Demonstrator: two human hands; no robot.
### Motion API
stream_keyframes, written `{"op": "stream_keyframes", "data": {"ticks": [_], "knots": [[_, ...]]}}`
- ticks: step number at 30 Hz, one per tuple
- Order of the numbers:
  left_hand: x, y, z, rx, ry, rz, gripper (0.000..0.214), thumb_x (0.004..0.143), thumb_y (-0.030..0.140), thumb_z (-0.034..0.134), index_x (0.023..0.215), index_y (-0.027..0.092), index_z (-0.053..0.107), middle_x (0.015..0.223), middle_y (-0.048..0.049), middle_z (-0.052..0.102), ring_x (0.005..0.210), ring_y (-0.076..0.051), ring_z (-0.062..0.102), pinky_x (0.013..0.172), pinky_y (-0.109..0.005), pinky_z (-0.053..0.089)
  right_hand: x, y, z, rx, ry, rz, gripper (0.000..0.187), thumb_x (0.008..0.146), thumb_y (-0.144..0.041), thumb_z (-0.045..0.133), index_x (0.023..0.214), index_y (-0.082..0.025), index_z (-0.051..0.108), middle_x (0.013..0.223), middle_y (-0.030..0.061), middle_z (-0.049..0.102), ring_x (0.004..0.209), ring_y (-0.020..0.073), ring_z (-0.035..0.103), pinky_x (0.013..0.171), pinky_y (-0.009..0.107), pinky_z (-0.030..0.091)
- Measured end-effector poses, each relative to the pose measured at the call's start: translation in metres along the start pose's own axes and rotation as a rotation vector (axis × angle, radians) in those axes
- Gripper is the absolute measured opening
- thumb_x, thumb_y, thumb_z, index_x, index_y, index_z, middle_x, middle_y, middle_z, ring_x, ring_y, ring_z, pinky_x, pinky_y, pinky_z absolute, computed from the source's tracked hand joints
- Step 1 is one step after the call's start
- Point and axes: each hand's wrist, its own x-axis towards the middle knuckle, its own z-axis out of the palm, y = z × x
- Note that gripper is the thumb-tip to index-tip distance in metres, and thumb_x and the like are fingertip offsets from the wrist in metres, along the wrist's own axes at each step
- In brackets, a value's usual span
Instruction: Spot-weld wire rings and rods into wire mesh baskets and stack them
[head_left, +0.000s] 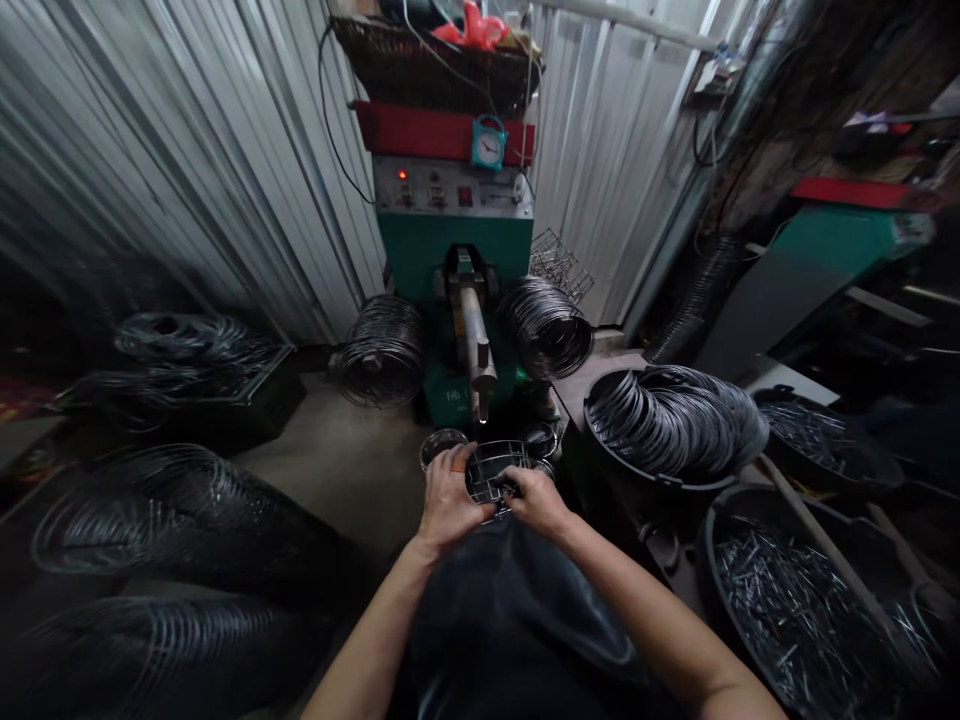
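A round wire basket [501,446] of thin metal rods is held over my lap, just below the welding machine's arm [476,345]. My left hand [450,500] grips its left side, with the thumb along the near edge. On the right, my right hand [537,500] is closed, its fingertips pinched at the near side of the basket. Something small and dark shows at those fingertips, but I cannot make out what it is. A dark, shiny apron [517,610] covers my lap beneath both hands.
Wire coils [381,350] hang on both sides of the green machine [405,240]. To the right, a black tub [600,440] bears wire rings [675,420], and another tub holds short metal rods [787,600]. Large ring stacks [180,510] lie at left.
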Motion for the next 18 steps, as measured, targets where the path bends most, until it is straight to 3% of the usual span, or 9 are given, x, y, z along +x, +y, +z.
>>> {"op": "stream_keyframes", "data": {"ticks": [5,8,13,18], "knots": [[0.008,-0.002,-0.002,-0.071,-0.027,-0.095,0.074,0.047,0.020,0.073,0.117,0.020,0.047,0.122,-0.0117,0.051,0.117,-0.033,0.044,0.099,-0.048,0.037,0.008,0.012,-0.016,0.047,-0.143,-0.201,0.026,0.083,-0.018,0.053,0.106,-0.017,0.065,0.099,0.0089,0.068,0.090,0.0190,0.064,0.078,0.028,0.048],[0.014,-0.005,-0.002,-0.116,-0.040,-0.145,0.073,0.047,0.018,0.072,0.116,0.019,0.049,0.122,-0.0125,0.050,0.117,-0.033,0.044,0.100,-0.048,0.038,0.016,0.012,-0.024,0.010,-0.183,-0.246,0.035,0.077,-0.020,0.063,0.112,-0.017,0.063,0.104,0.0097,0.066,0.091,0.0202,0.064,0.077,0.028,0.049],[0.024,-0.015,0.001,-0.178,-0.039,-0.151,0.064,0.047,0.015,0.071,0.108,0.019,0.051,0.118,-0.0113,0.051,0.114,-0.031,0.047,0.097,-0.047,0.041,0.030,0.018,-0.018,0.033,-0.184,-0.279,0.027,0.075,-0.011,0.061,0.100,-0.019,0.068,0.093,0.0055,0.069,0.085,0.0170,0.065,0.074,0.025,0.048],[0.033,-0.025,0.003,-0.188,-0.041,-0.118,0.059,0.047,0.016,0.071,0.103,0.020,0.053,0.120,-0.0113,0.051,0.116,-0.032,0.046,0.098,-0.049,0.040,0.038,0.025,-0.007,0.044,-0.124,-0.305,0.035,0.070,-0.002,0.058,0.099,-0.020,0.067,0.094,0.0047,0.069,0.087,0.0169,0.066,0.075,0.024,0.049]]}}
